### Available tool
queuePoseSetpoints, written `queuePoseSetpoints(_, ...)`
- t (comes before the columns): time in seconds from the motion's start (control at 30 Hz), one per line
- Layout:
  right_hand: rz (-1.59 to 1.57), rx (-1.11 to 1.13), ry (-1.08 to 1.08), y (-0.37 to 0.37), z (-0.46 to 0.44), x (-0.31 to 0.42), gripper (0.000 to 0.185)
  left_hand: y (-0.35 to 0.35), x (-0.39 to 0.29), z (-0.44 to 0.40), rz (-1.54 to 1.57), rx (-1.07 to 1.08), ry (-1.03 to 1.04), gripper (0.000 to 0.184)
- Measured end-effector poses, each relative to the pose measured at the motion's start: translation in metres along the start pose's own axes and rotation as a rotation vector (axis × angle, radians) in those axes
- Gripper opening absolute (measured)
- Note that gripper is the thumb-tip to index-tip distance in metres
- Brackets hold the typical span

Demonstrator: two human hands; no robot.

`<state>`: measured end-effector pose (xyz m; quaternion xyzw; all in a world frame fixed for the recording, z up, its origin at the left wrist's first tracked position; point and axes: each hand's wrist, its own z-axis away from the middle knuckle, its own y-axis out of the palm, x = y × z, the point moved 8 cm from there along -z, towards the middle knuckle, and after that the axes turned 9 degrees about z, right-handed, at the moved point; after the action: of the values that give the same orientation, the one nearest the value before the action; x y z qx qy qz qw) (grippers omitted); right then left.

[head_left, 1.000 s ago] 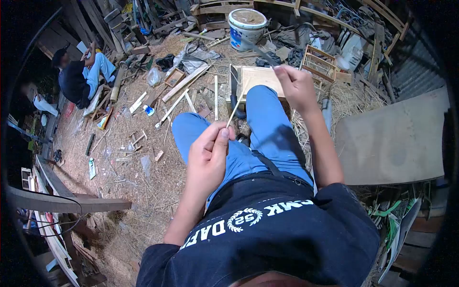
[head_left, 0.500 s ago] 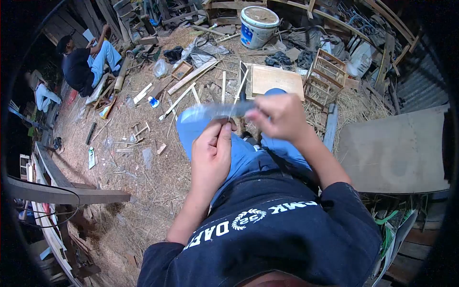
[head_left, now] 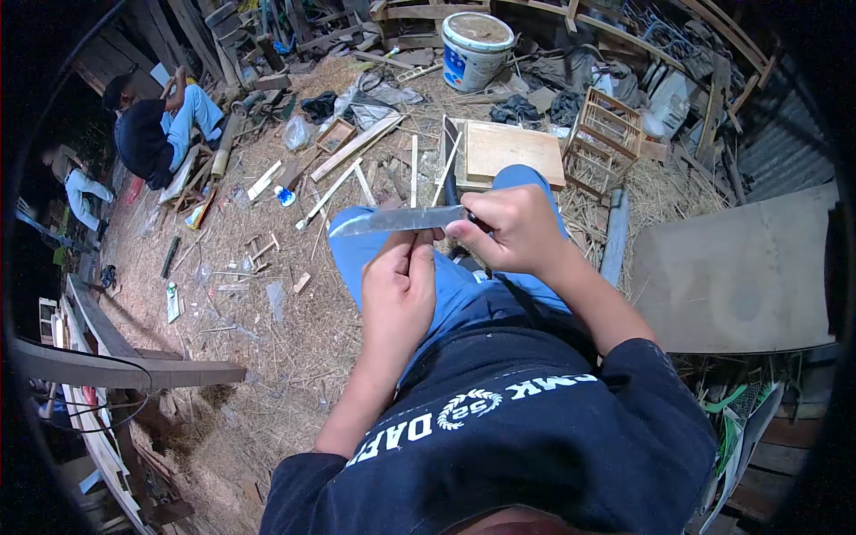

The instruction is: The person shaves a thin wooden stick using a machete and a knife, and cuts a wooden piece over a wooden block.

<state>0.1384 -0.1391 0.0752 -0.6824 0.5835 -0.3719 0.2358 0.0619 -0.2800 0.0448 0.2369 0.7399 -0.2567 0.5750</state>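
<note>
My right hand (head_left: 515, 230) is closed around the dark handle of a knife (head_left: 406, 220). Its broad metal blade points left, above my lap and across the fingertips of my left hand (head_left: 398, 275). Thumb and fingers of that hand are pinched together just below the blade, on what looks like a thin pale stick, mostly hidden now. Blade and left fingertips appear to touch or nearly touch. Beneath both hands are my knees in blue trousers (head_left: 352, 259).
Ahead lie a wooden board (head_left: 513, 150), a small slatted wooden frame (head_left: 608, 125) and a white bucket (head_left: 477, 53). Wood strips and shavings litter the floor. A beam (head_left: 134, 366) juts in at left, a large panel (head_left: 736, 276) at right. Two people sit at far left.
The knife was blurred by motion and is now sharp, its blade slightly lower and over the left fingertips. The thin stick that showed above those fingers is now mostly covered.
</note>
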Motion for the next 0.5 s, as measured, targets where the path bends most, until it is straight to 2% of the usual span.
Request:
queuePoseSetpoints(0.1,0.042,-0.029,-0.015,-0.007,-0.002,-0.018,0.046,0.002,-0.001,-0.001,0.075,0.013,0.072,0.018)
queuePoseSetpoints(0.17,-0.033,-0.105,0.415,-0.012,0.0,-0.088,0.04,0.001,0.001,0.003,0.127,0.032,0.02,0.019)
queuePoseSetpoints(0.2,-0.03,-0.11,0.416,-0.01,0.002,-0.092,0.04,0.0,0.0,0.007,0.151,0.041,-0.036,0.017)
queuePoseSetpoints(0.27,-0.172,-0.395,0.409,-0.027,0.006,-0.101,0.048,0.002,0.002,0.003,0.178,0.046,-0.086,0.016)
queuePoseSetpoints(0.3,-0.175,-0.393,0.412,-0.03,0.007,-0.093,0.048,0.0,0.006,-0.002,0.171,0.02,-0.089,0.016)
queuePoseSetpoints(0.37,-0.123,-0.06,0.324,-0.014,0.004,-0.053,0.047,0.0,0.009,-0.003,0.16,0.005,-0.102,0.016)
queuePoseSetpoints(0.4,-0.121,-0.06,0.329,-0.011,0.006,-0.047,0.047,0.001,0.006,-0.004,0.176,0.002,-0.077,0.016)
queuePoseSetpoints(0.47,-0.005,0.006,0.091,-0.001,0.004,-0.018,0.047,0.003,0.004,-0.004,0.194,-0.006,-0.049,0.016)
queuePoseSetpoints(0.5,-0.006,0.005,0.087,0.001,0.005,-0.014,0.047,0.003,0.003,-0.003,0.154,-0.018,-0.017,0.016)
